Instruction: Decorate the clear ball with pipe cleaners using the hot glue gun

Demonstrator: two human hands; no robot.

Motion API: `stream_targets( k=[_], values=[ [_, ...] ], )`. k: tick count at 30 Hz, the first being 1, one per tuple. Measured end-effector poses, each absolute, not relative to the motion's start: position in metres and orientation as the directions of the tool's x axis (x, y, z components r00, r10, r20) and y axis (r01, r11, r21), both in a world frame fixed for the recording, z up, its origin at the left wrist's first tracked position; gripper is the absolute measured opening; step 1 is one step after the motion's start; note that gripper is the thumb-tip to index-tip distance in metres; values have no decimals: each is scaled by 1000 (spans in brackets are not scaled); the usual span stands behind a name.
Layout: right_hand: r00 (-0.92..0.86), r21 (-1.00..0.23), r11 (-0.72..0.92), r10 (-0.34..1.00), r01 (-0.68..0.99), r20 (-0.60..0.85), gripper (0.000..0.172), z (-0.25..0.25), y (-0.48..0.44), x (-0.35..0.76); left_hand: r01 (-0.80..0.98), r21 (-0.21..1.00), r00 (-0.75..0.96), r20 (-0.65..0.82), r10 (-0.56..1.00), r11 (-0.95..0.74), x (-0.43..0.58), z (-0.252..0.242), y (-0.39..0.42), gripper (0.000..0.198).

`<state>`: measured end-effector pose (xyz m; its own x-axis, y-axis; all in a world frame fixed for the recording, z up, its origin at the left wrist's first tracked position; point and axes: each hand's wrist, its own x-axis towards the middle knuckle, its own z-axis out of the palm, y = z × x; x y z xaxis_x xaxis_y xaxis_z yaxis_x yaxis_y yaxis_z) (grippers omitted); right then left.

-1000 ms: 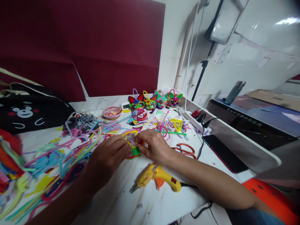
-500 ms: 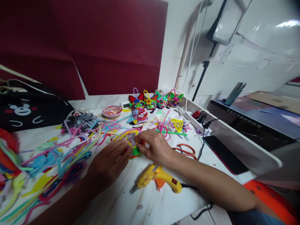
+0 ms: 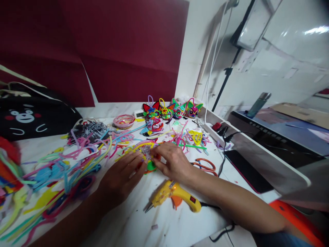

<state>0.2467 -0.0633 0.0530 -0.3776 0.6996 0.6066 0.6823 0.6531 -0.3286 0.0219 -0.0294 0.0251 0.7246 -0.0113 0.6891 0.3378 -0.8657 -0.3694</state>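
Note:
A small half-built pipe-cleaner mask, yellow-rimmed with green and red parts, lies on the white table between my hands. My left hand rests on the table with its fingers stretched toward the mask, touching its left side. My right hand is curled, its fingertips pinching the mask's right side. A yellow glue gun lies just in front of my right wrist, nozzle pointing left.
Loose coloured pipe cleaners cover the table's left half. Several finished masks stand in a row at the back, beside a pink bowl. Orange scissors, a black tablet, a bear-face bag and cables surround the work.
My left hand's fingers have straightened out from a curled grip on the mask. The right hand has kept its pinch. The view has shifted slightly.

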Motion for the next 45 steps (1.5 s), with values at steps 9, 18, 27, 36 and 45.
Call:
stream_targets(
  k=[9, 18, 27, 36, 45],
  values=[
    [-314, -405, 621, 732, 671, 604, 16, 55, -62, 249, 334, -405, 746, 666, -24, -851, 22, 28, -31, 23],
    [-294, -387, 590, 745, 708, 598, 14, 54, -62, 246, 338, -379, 730, 683, -14, -861, 24, 29, -31, 25],
    [-291, -399, 586, 752, 705, 591, 15, 54, -61, 247, 338, -377, 721, 693, -20, -862, 23, 28, -28, 27],
    [-283, -426, 568, 775, 705, 565, 13, 68, -103, 268, 303, -369, 737, 675, -29, -879, 22, 27, -26, 29],
    [-311, -261, 285, 948, 922, -63, 18, 54, -161, 279, 328, -402, 749, 662, -24, -855, 21, 23, -25, 26]
  ],
)
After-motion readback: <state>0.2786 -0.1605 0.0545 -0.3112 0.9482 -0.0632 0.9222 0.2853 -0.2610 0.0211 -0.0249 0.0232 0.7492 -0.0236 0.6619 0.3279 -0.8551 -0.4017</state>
